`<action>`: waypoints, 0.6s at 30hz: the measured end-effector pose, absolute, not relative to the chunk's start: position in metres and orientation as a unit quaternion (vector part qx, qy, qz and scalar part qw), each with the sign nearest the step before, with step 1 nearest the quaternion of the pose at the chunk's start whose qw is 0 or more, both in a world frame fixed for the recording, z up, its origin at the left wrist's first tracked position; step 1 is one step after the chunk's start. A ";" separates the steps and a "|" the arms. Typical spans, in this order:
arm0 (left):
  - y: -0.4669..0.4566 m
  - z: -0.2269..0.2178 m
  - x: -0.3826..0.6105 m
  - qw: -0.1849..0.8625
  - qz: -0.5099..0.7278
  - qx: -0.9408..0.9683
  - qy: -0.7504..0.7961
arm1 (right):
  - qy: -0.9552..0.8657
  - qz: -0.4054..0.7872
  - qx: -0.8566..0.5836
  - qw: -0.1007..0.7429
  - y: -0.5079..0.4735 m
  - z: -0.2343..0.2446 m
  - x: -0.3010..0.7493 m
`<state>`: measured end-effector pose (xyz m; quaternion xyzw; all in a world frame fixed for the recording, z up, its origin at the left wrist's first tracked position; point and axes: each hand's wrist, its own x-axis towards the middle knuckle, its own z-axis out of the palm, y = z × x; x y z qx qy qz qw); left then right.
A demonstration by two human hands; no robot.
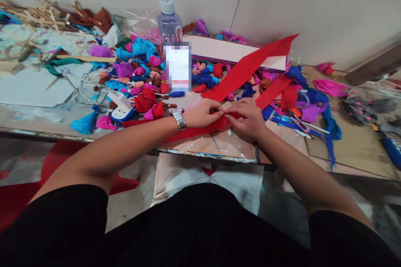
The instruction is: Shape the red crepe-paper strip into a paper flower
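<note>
A long red fabric strip [247, 69] runs from the back right of the worktable [232, 150] down to its front edge. My left hand [202, 113], with a metal watch on the wrist, pinches the strip near the table's front. My right hand [247, 117] meets it fingertip to fingertip and also pinches the same red strip. Both hands are closed on the fabric, folding or rolling it where they touch. Several small rolled fabric flowers [147, 101] in red, pink, blue and purple lie just left of and behind my hands.
A plastic water bottle [169, 23] stands behind the flower pile. A white power strip [122, 108] lies at the left. A long flat box [225, 50] sits at the back. Scissors [297, 123], blue and purple fabric scraps [316, 100] lie right. Wooden sticks [40, 12] are piled far left.
</note>
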<state>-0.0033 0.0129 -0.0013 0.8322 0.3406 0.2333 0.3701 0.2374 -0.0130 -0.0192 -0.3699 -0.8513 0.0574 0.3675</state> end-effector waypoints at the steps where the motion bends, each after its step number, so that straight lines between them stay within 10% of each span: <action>1: 0.013 -0.001 -0.003 0.362 0.233 0.835 0.342 | -0.850 0.058 -0.373 0.368 -0.013 -0.019 0.237; 18: 0.001 -0.001 -0.003 0.191 0.225 0.891 0.345 | -0.853 0.087 -0.390 0.337 -0.013 -0.022 0.238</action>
